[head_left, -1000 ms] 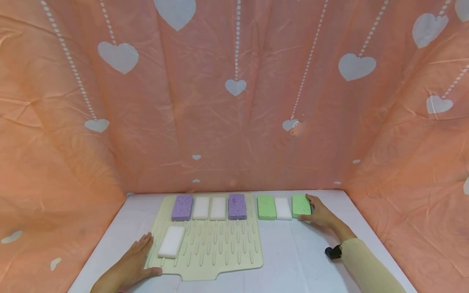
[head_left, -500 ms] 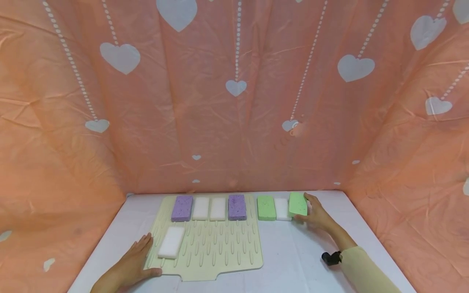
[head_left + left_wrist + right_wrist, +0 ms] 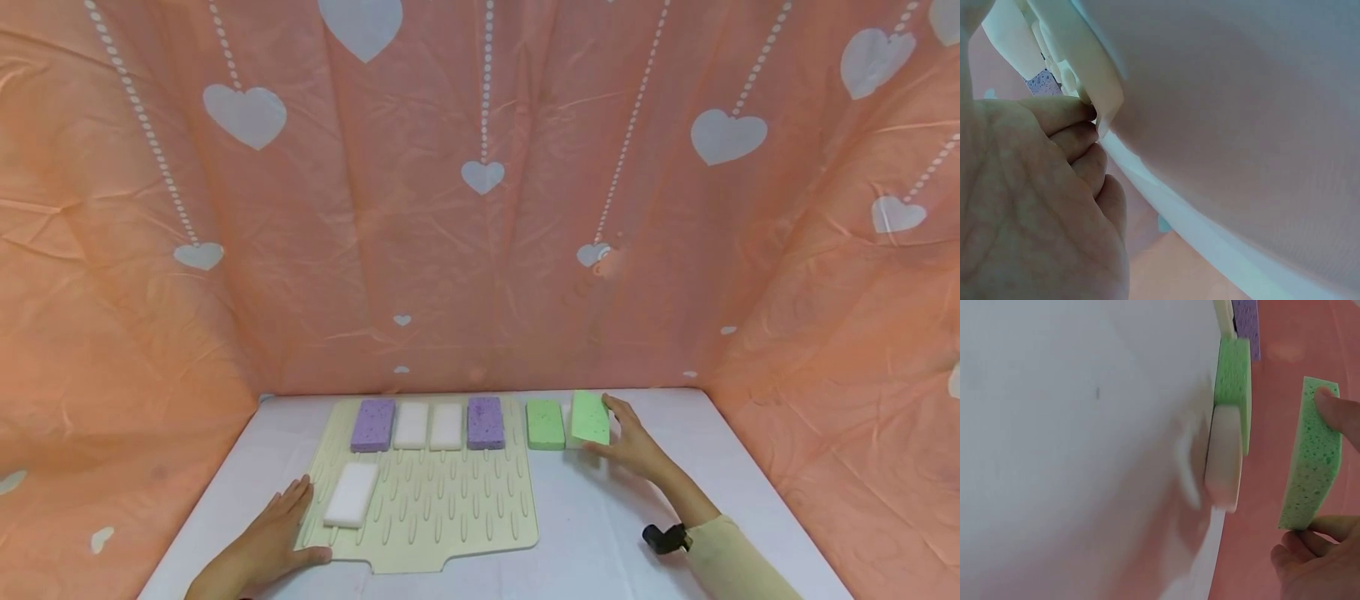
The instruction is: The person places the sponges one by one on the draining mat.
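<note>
My right hand (image 3: 633, 446) pinches a green sponge (image 3: 590, 417) between thumb and fingers. In the right wrist view this sponge (image 3: 1313, 456) hangs tilted above the table, with a gap between it and a white sponge (image 3: 1224, 459). From the head, it overlaps most of that white one. Another green sponge (image 3: 545, 425) lies just left of them. My left hand (image 3: 270, 533) rests with extended fingers along the left edge of a cream ridged mat (image 3: 408, 558). The left wrist view has the fingertips (image 3: 1088, 115) against the mat's edge.
Along the mat's back edge lie a purple sponge (image 3: 372, 425), two white sponges and a second purple sponge (image 3: 486, 423). Another white sponge (image 3: 352, 495) lies at an angle near my left hand. An orange curtain with hearts (image 3: 480, 275) encloses the white table (image 3: 592, 533).
My right hand has lifted the green sponge from the right end of the row and carried it left, over the white sponge. My left hand stays at the mat's edge.
</note>
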Available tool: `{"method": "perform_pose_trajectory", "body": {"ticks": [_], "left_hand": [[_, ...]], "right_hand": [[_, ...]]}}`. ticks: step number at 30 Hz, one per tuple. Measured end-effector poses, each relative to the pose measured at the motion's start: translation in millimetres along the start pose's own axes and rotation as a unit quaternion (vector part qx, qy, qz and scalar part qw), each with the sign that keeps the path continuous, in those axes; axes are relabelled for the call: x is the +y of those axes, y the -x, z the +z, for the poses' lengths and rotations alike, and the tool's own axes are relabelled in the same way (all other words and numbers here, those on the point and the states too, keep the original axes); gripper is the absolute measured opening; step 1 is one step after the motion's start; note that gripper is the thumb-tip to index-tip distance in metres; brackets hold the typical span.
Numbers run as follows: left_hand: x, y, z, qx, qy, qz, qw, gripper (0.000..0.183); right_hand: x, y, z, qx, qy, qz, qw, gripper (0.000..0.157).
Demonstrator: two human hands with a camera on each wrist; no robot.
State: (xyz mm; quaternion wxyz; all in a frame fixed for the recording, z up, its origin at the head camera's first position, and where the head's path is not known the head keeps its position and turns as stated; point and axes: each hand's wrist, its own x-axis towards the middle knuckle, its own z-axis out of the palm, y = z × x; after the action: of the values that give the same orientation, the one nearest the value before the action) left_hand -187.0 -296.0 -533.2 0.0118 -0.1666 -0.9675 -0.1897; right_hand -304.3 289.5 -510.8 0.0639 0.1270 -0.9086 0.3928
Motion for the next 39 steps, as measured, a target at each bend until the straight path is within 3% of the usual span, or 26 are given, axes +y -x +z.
{"method": "perform_pose_trajectory", "body": {"ticks": [7,17,25,30,39], "left_hand": [[-0.4,0.1,1.5,0.004,0.000,0.005,1.0000,0.114],[-1.2,-0.6,2.3,0.000,0.002,0.003,1.0000,0.116],[-1.2,-0.8,2.4,-0.004,0.000,-0.002,1.0000,0.116],[0.0,-1.3,1.6,-0.006,0.003,-0.004,1.0000,0.116],[1.5,-0.1,-0.2,-0.004,0.007,-0.005,1.0000,0.117]], "right_hand": [[-12,3,12.4,0.000,-0.026,-0.012,1.000,0.102],[-31,9,33.5,-0.014,-0.036,0.003,0.999,0.104],[-51,16,52.9,-0.016,-0.060,-0.029,0.998,0.103],[-63,18,68.9,-0.023,-0.065,-0.027,0.997,0.105],[-85,24,95.7,-0.057,-0.068,-0.051,0.995,0.107]]}}
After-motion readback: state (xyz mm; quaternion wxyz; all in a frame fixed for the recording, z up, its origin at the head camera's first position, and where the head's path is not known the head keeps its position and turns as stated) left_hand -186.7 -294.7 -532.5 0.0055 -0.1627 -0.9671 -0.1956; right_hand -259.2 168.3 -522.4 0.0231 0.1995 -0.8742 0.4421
